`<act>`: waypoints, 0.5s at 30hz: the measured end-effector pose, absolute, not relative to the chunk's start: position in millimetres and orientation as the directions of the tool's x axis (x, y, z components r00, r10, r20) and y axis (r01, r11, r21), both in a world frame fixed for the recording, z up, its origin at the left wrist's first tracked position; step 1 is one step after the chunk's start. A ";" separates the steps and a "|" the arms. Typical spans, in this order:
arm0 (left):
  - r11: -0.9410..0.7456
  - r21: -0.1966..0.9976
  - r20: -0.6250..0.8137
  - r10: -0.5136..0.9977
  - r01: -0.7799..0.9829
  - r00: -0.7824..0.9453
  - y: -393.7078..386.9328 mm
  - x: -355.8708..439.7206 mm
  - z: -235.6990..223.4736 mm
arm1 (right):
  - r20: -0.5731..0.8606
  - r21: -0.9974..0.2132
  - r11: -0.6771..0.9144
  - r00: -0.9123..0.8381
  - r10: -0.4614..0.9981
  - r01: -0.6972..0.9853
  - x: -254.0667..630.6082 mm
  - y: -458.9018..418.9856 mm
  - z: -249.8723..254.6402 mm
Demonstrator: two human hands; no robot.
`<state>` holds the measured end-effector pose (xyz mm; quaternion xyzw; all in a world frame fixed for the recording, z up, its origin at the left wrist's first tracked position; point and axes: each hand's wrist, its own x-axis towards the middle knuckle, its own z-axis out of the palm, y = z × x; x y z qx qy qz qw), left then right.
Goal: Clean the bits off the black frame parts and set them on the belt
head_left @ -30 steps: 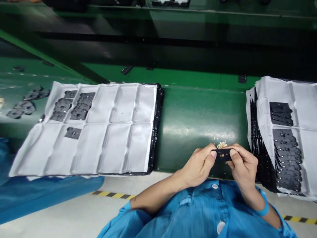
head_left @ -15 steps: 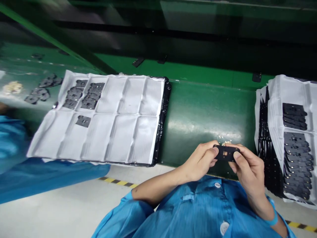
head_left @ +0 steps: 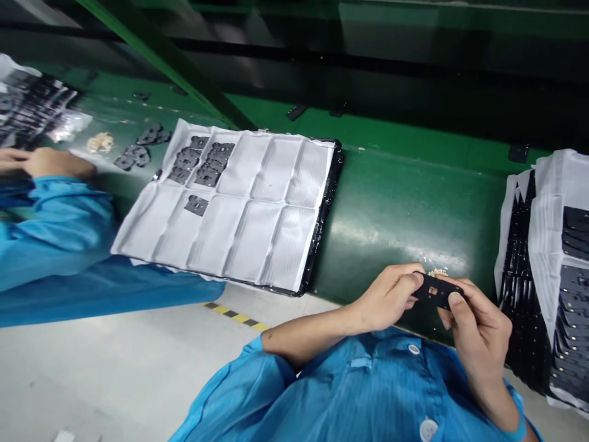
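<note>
Between my two hands is a flat black plastic plate (head_left: 433, 290) with a small square hole near its middle. My left hand (head_left: 391, 294) pinches its left end, thumb on top. At the right end, my right hand (head_left: 478, 319) grips it with the thumb pressed on the face and the fingers behind. Just beyond the plate, a small heap of tiny pale pieces (head_left: 438, 272) lies on the green bench (head_left: 381, 202). My fingers partly hide the ends of the plate.
A white-lined tray (head_left: 262, 239) with several black parts (head_left: 215, 164) lies to the left. Stacked trays (head_left: 519, 264) holding black plates stand at right. A co-worker's hand (head_left: 57, 164) is at far left, near loose black parts (head_left: 133, 157) and a pale heap (head_left: 100, 143).
The view has swung left, so everything sits further right and the co-worker's hands now show. Both my hands still hold the plate, which is tilted slightly more, right end lower.
</note>
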<state>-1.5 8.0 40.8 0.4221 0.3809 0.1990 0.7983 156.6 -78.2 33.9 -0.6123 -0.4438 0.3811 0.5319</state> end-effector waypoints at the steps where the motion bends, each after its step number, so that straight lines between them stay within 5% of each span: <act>1: 0.567 0.824 -0.447 0.638 0.011 0.627 8.7 -1.1 40.3 | 0.011 -0.988 -0.038 0.319 0.948 0.146 156.7 -77.9 34.5; 8: 0.623 0.782 -0.442 0.584 -0.026 0.681 6.4 0.0 35.3 | -0.074 -0.990 -0.116 0.408 0.910 0.080 159.2 -80.4 22.8; 15: 0.505 0.863 -0.373 0.641 -0.002 0.670 4.5 -4.6 37.7 | -0.160 -0.987 -0.123 0.486 0.859 -0.107 157.2 -85.1 13.0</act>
